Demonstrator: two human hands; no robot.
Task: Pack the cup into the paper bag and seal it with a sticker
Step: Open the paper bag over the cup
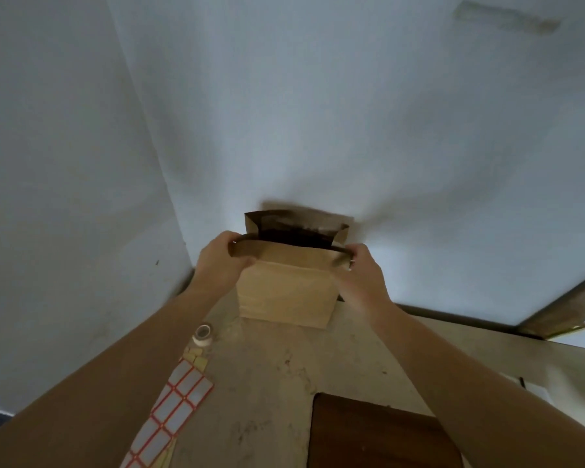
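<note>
Center frame, head view: paper bag upright on the table against the wall, mouth open. Left hand and right hand pinch its near top edge at either corner. Cup not visible. Sticker sheet and tape roll lower left.

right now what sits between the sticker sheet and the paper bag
In the head view, a small tape roll stands on the table between the sticker sheet and the paper bag.

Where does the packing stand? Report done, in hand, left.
Done: cannot confirm; no cup shows, and the bag interior is dark. In hand: left hand and right hand grip the bag's top edge, folding it toward the person. Left: sealing; the sticker sheet lies untouched on the table.
</note>
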